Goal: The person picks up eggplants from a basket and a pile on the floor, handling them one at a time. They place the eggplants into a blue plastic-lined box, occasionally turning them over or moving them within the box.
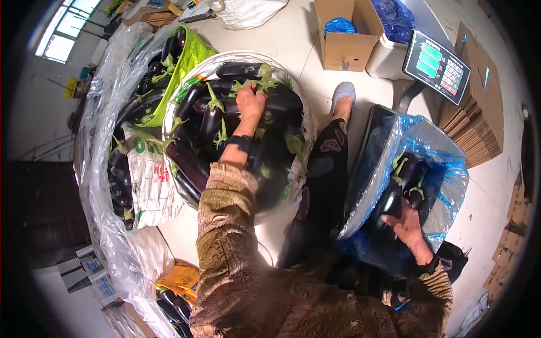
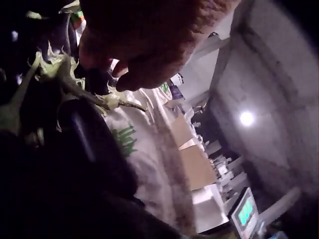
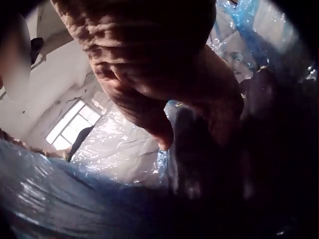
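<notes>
In the head view my left hand (image 1: 251, 107) is over the round basket (image 1: 307, 127) of eggplants, its bent fingers gripping one eggplant (image 1: 276, 104) near its green cap. The left wrist view has this hand (image 2: 144, 45) above a stem (image 2: 119, 101) and dark eggplants (image 2: 99, 144); its exact grip is partly hidden. My right hand (image 1: 407, 226) is inside a blue plastic bag (image 1: 451, 163), thumb and fingers around an eggplant (image 1: 389, 197) among others. In the right wrist view the hand (image 3: 159, 74) reaches down, fingertips in shadow.
The bag rests on a scale with a lit display (image 1: 431, 62). Flattened cardboard (image 1: 479, 101) stands behind it at the right. An open carton (image 1: 349, 50) is at the top. More eggplants fill sacks (image 1: 152, 169) left of the basket. A foot (image 1: 343, 96) stands between basket and scale.
</notes>
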Available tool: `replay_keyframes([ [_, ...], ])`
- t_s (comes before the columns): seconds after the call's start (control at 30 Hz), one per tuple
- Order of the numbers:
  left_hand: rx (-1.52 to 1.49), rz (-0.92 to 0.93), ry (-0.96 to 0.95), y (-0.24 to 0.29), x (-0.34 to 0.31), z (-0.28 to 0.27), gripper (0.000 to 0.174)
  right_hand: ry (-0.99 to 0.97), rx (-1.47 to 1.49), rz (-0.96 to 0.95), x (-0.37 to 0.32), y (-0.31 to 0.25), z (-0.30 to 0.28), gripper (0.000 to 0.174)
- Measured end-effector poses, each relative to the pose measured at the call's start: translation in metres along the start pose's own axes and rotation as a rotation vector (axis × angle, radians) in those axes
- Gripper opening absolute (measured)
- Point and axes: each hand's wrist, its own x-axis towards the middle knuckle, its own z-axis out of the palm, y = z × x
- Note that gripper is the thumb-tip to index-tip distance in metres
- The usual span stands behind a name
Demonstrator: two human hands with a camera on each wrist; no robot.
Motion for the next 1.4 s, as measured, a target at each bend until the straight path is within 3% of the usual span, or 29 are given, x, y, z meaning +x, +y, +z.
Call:
replay_keyframes([
  [0.03, 0.102, 0.008, 0.010, -0.004, 0.006, 0.007, 0.030, -0.165, 0.151, 0.179, 0.005, -0.002, -0.001, 0.068],
  [0.1, 0.161, 0.019, 0.000, -0.005, 0.012, 0.016, 0.030, 0.013, -0.122, -0.071, -0.004, -0.009, 0.007, 0.066],
  [0.17, 0.225, 0.032, -0.003, -0.001, 0.021, 0.017, 0.031, -0.007, -0.085, -0.060, -0.002, -0.007, 0.007, 0.063],
  [0.23, 0.289, 0.006, -0.156, 0.000, 0.021, 0.016, 0.034, -0.122, 0.151, 0.065, 0.002, -0.003, 0.003, 0.063],
  [0.27, 0.196, -0.106, -0.315, -0.005, 0.025, 0.016, 0.038, -0.131, 0.150, 0.065, 0.002, 0.001, 0.003, 0.063],
  [0.3, 0.200, -0.109, -0.313, -0.004, 0.024, 0.012, 0.038, -0.122, 0.158, 0.073, 0.000, 0.005, 0.006, 0.064],
  [0.4, 0.516, 0.012, -0.653, -0.009, 0.016, -0.007, 0.056, -0.142, 0.203, 0.114, 0.002, -0.001, 0.003, 0.063],
  [0.43, 0.519, 0.008, -0.656, -0.013, 0.011, -0.011, 0.056, -0.163, 0.239, 0.151, 0.003, -0.005, 0.001, 0.063],
  [0.47, 0.629, 0.120, -0.622, -0.018, 0.004, -0.017, 0.056, -0.165, 0.241, 0.151, 0.003, -0.005, 0.000, 0.063],
  [0.53, 0.769, 0.322, -0.510, -0.030, -0.003, -0.019, 0.054, -0.108, 0.085, -0.055, 0.003, -0.006, 0.000, 0.062],
  [0.57, 0.769, 0.325, -0.503, -0.043, -0.003, -0.013, 0.054, -0.102, 0.085, -0.059, 0.004, -0.007, 0.001, 0.062],
  [0.63, 0.833, 0.365, -0.311, -0.040, -0.007, -0.010, 0.044, -0.111, 0.184, 0.049, 0.000, -0.007, 0.001, 0.063],
  [0.7, 0.847, 0.370, -0.336, -0.038, -0.012, -0.016, 0.036, -0.145, 0.179, 0.127, -0.002, -0.009, -0.002, 0.065],
  [0.77, 0.625, 0.430, -0.071, -0.033, -0.016, -0.026, 0.029, -0.008, -0.079, -0.260, -0.007, 0.007, 0.006, 0.067],
  [0.8, 0.457, 0.541, 0.051, -0.035, -0.011, -0.038, 0.020, -0.139, 0.052, -0.057, -0.009, -0.006, -0.001, 0.068],
  [0.83, 0.403, 0.514, 0.102, -0.025, -0.009, -0.056, 0.022, -0.123, 0.037, -0.069, -0.011, -0.001, 0.002, 0.069],
  [0.87, 0.251, 0.453, 0.117, -0.033, -0.003, -0.070, 0.020, -0.104, 0.041, -0.096, -0.011, 0.006, 0.008, 0.069],
  [0.9, 0.179, 0.224, 0.107, -0.015, -0.012, -0.096, 0.021, -0.081, 0.042, -0.126, -0.009, 0.010, 0.010, 0.068],
  [0.93, -0.352, 0.142, 0.151, -0.038, -0.005, -0.128, 0.026, -0.116, 0.007, -0.039, -0.009, 0.007, 0.011, 0.068],
  [0.97, -0.582, -0.029, 0.143, 0.006, -0.024, -0.155, 0.031, -0.110, -0.002, -0.030, -0.009, 0.005, 0.010, 0.069],
  [1.0, -0.750, -0.060, 0.150, 0.033, -0.036, -0.174, 0.032, -0.103, 0.003, -0.034, -0.008, 0.005, 0.010, 0.069],
  [1.13, -1.208, -0.056, 0.000, 0.059, -0.061, -0.213, 0.045, -0.081, 0.016, -0.040, -0.009, 0.003, 0.008, 0.066],
  [1.3, -1.617, -0.064, -0.224, 0.098, -0.102, -0.205, 0.052, -0.049, 0.035, -0.070, -0.009, 0.008, 0.011, 0.064],
  [1.4, -1.710, -0.091, -0.190, 0.142, -0.137, -0.187, 0.054, -0.136, 0.085, 0.070, -0.009, -0.004, 0.001, 0.070],
])
